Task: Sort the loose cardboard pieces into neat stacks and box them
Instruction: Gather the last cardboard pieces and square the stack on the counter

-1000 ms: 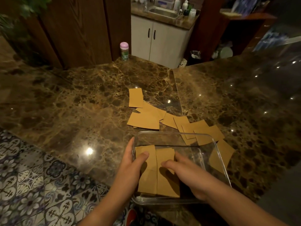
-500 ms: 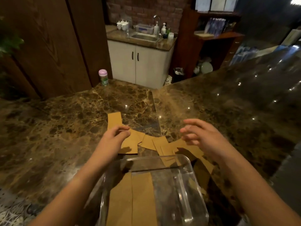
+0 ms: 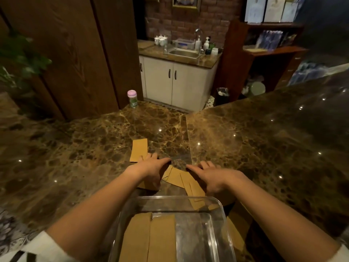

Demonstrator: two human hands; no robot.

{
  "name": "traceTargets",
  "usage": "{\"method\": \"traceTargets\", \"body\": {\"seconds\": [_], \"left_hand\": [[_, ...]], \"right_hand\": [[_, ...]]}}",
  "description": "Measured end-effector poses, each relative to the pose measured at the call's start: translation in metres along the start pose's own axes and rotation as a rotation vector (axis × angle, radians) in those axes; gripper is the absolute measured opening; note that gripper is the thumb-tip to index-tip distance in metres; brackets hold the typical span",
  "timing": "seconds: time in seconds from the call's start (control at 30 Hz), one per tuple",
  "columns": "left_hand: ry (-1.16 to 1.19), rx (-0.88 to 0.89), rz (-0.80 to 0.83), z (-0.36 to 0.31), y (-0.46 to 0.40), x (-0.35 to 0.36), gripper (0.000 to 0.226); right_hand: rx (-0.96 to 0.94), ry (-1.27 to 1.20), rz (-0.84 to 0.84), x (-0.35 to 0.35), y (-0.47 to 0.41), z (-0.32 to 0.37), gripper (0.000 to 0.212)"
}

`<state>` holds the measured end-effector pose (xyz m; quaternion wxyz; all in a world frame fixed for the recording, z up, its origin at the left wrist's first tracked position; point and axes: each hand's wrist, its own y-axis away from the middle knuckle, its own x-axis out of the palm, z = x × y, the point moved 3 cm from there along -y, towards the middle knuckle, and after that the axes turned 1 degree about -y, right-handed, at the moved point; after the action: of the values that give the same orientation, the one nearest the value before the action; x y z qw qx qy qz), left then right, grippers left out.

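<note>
In the clear box [image 3: 222,210] near the counter [image 3: 94,157] edge, two cardboard stacks [image 3: 151,237] sit side by side. Loose pieces [image 3: 177,176] remain unsorted beyond it; left hand [image 3: 151,170] and right hand [image 3: 213,176] lie spread flat on them, gripping nothing.

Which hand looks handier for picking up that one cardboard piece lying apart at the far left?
Probably the left hand: its fingers already lie at the near edge of that lone cardboard piece. The right hand rests over the overlapping pieces further right.
</note>
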<state>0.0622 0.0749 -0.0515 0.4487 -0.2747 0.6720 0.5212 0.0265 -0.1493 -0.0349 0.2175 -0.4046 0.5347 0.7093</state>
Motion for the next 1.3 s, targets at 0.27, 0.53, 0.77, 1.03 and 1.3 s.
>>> {"method": "traceTargets", "body": {"seconds": [0.27, 0.53, 0.77, 1.03, 1.3], "left_hand": [[0.195, 0.074, -0.194, 0.006, -0.006, -0.017, 0.056], [1.176, -0.020, -0.442, 0.029, 0.017, -0.053, 0.022], [2.184, 0.181, -0.225, -0.014, 0.051, -0.085, 0.039], [2.370, 0.430, -0.282, -0.010, 0.099, -0.111, 0.053], [2.199, 0.389, -0.539, -0.013, 0.111, -0.127, 0.030]], "right_hand": [[-0.054, -0.327, -0.159, -0.028, -0.020, -0.009, 0.060], [-0.014, -1.473, -0.513, -0.067, 0.011, -0.016, 0.028], [-0.215, -1.752, -0.576, -0.093, 0.030, 0.053, 0.032], [-0.243, -1.693, -0.789, -0.118, 0.051, 0.055, 0.055], [-0.455, -1.517, -0.579, -0.122, 0.068, 0.058, 0.053]]}}
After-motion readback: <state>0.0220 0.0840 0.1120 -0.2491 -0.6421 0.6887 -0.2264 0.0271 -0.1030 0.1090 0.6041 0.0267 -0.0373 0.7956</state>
